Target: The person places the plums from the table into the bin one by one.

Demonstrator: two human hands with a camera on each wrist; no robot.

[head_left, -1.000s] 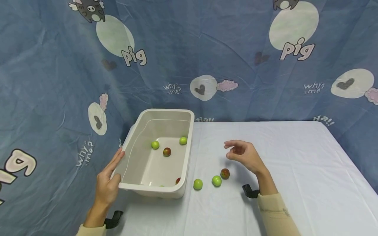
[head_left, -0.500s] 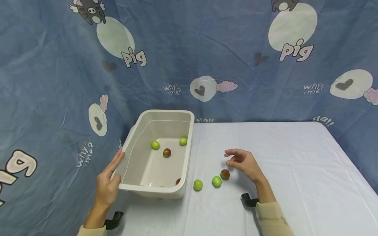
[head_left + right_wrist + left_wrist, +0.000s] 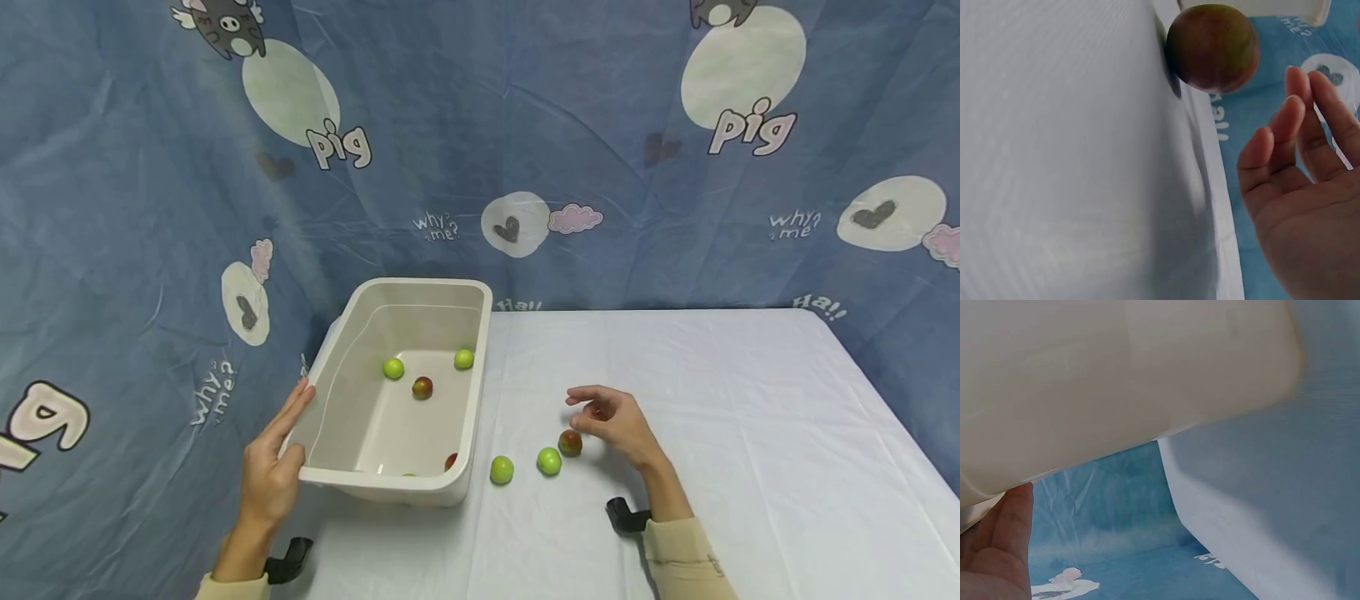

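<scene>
My left hand (image 3: 272, 475) lies along the left side of a cream plastic tub (image 3: 375, 481), fingers straight against its rim. In the left wrist view, my fingers (image 3: 1015, 519) reach the tub's edge, and its wall fills the top. Over the table, my right hand (image 3: 617, 425) hovers with fingers loosely bent, holding nothing. Just below its thumb sits a small round red-brown fruit (image 3: 570, 443). The right wrist view shows that fruit (image 3: 1213, 50) with a greenish patch, apart from the fingertips. Beside it rest two green fruits (image 3: 549, 461), the other (image 3: 502, 470) nearer the tub.
Inside the tub lie two green fruits (image 3: 393, 368) and a red-brown one (image 3: 422, 387). Another red-brown fruit (image 3: 451, 461) is partly hidden by the near wall. A white cloth (image 3: 712, 400) covers the table, and a blue printed curtain (image 3: 600, 275) hangs behind.
My right hand has come down and slightly nearer, closer to the red-brown fruit. My left hand, the tub and the fruits stay in place.
</scene>
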